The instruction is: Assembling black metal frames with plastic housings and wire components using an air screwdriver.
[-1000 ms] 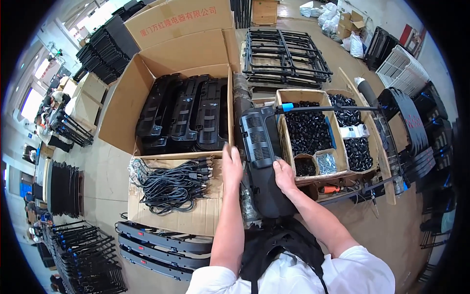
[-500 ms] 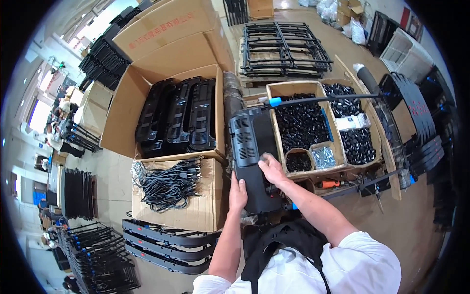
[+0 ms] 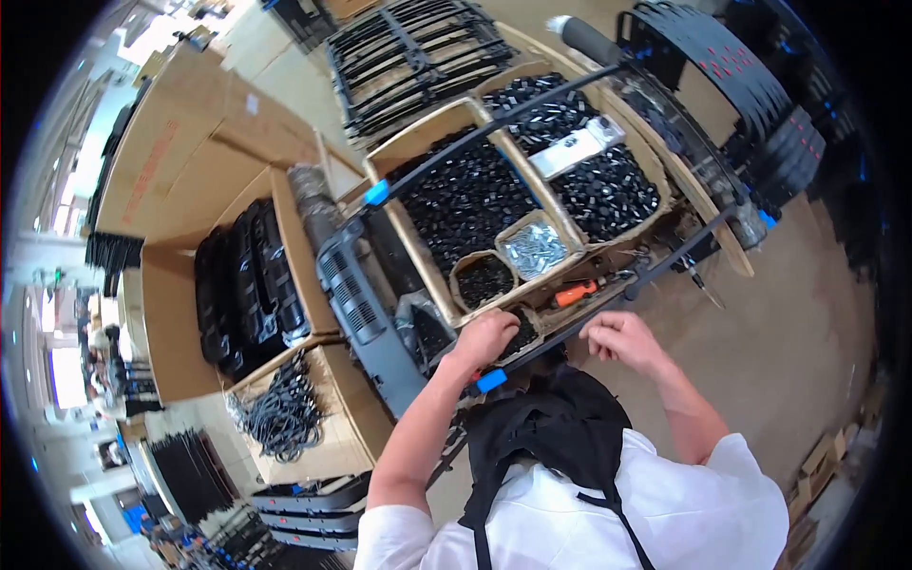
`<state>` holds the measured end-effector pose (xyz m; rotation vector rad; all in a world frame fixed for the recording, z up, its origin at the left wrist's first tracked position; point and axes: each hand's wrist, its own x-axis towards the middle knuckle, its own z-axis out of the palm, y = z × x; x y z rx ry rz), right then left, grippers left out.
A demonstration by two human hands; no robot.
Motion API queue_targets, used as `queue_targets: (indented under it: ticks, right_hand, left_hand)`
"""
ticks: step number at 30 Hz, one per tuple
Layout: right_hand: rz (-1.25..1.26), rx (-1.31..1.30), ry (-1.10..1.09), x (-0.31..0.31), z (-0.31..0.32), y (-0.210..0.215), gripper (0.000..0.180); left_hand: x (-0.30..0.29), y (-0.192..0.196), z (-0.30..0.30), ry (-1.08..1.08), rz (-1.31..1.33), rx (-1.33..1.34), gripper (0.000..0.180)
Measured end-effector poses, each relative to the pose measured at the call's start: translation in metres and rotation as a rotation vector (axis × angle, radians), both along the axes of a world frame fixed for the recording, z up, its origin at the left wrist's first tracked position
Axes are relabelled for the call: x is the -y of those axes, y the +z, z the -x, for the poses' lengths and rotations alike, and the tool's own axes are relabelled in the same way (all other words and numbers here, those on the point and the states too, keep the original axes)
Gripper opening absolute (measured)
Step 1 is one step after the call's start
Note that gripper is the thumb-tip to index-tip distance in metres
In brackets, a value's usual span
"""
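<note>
My left hand (image 3: 486,337) is bent over a small box of small black parts (image 3: 523,331), its fingers drawn together at the box's edge. What they hold, if anything, is hidden. To the right, just past a black tube frame (image 3: 655,273) with blue end pieces, my right hand (image 3: 622,342) hangs with curled fingers. Whether something small is in it I cannot make out. A long dark grey plastic housing (image 3: 353,293) with vent slots lies left of my left hand, touched by neither hand.
A partitioned wooden tray (image 3: 424,249) holds black plastic pieces, with a tub of silver screws (image 3: 534,249) inside. An orange-handled tool (image 3: 574,294) lies by its near edge. Left stand a carton (image 3: 161,323) of black housings and a bundle of black cables (image 3: 285,413).
Both hands have left the grey housing. My left hand has moved to the small parts box, my right hand further right. The view has turned toward the right.
</note>
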<state>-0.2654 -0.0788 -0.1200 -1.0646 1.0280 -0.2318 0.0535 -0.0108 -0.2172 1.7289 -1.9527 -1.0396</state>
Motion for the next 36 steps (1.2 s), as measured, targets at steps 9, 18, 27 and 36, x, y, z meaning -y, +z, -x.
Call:
queue_targets:
  ticks: [9,18,27,36]
  right_hand:
    - [-0.125,-0.186,-0.187,-0.054,0.063,-0.079,0.029]
    - [-0.22,-0.187,-0.408,-0.033,0.017,-0.216,0.03]
    - [-0.337,-0.409,-0.733,0.036,-0.08,-0.267,0.048]
    - [-0.249,-0.376,-1.064,0.048,-0.088,-0.268,0.025]
  left_hand:
    - [0.019,-0.133,0.012,-0.692,-0.246,0.337,0.054]
    - [0.02,-0.172,0.002,-0.597,-0.391,0.238,0.036]
    - [0.028,-0.186,0.011,-0.125,-0.591,0.072,0.041]
    - [0.034,-0.149,0.011,0.163,-1.026,-0.385,0.033]
